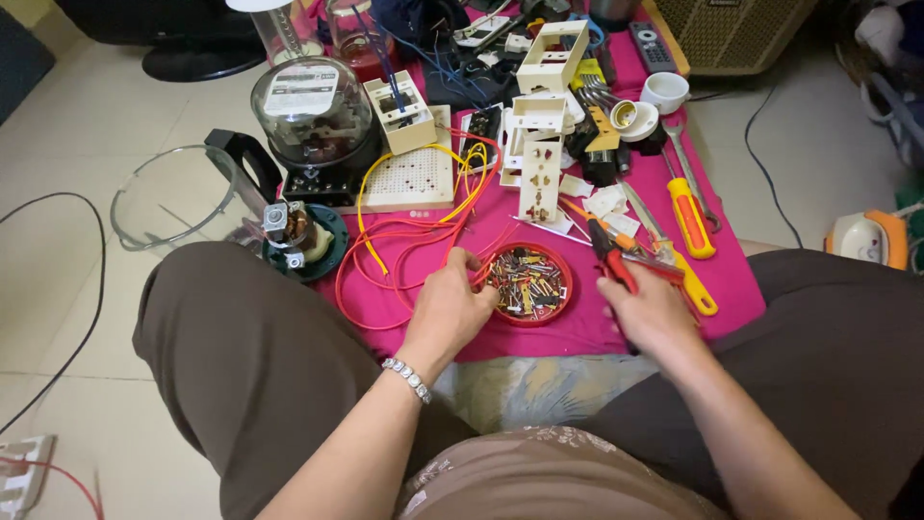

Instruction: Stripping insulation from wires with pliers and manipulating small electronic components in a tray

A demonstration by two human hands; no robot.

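In the head view your left hand (452, 306) rests at the rim of the red dish of small parts (527, 283), fingers curled and pinching the red wire (404, 252), while your right hand (654, 310) closes on the red-handled pliers (616, 258). The wires lie loose on the pink cloth (577, 332) and the white sockets (539, 173) stay open, so I judge most work is still left.

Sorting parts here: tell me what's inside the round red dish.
The round red dish holds a heap of small metal and dark-coloured parts. The left hand covers its near-left edge; lower layers are hidden.

Pale tiled floor (58, 144) under a magenta cloth (577, 327).
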